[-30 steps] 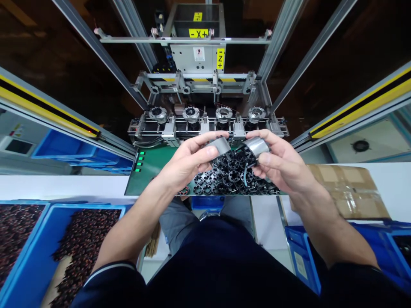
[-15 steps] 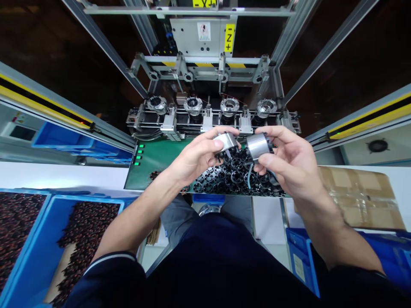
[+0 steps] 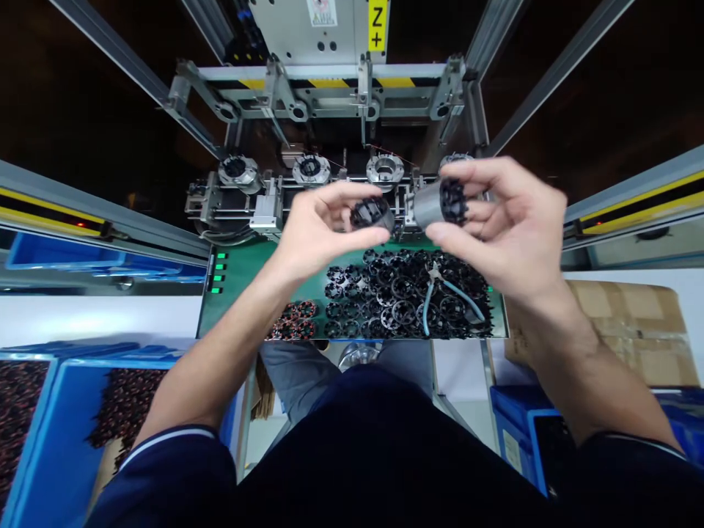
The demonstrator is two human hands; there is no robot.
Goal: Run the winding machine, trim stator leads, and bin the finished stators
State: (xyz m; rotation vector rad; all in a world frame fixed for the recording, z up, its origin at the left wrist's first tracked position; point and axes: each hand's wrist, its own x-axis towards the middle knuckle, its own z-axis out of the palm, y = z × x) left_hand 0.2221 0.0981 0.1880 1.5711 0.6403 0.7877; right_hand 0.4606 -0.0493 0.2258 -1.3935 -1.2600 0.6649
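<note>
My left hand point(image 3: 311, 235) grips a motor stator core point(image 3: 372, 213) between thumb and fingers, its black plastic slotted end tilted up toward me. In my right hand point(image 3: 517, 235) is a second motor stator core point(image 3: 427, 205), a silver cylinder whose black plastic end faces right. The two cores are held apart, in front of a row of machine fixtures point(image 3: 312, 170). Below them, many black plastic rings point(image 3: 393, 293) cover the right part of a green work surface point(image 3: 247, 275). Side cutters point(image 3: 427, 304) with light blue handles lie on those rings, partly under my right hand.
Several round metal holders stand in the machine, including a ring-shaped holder point(image 3: 384, 168). Reddish-black rings point(image 3: 297, 317) lie at the front left of the green surface. Blue bins point(image 3: 69, 411) with small dark parts are at left. A taped cardboard box point(image 3: 632, 330) sits at right.
Both hands have risen toward the machine with their stator cores, and the cores have been turned. The side cutters and rings are now more exposed. My view has tilted down somewhat.
</note>
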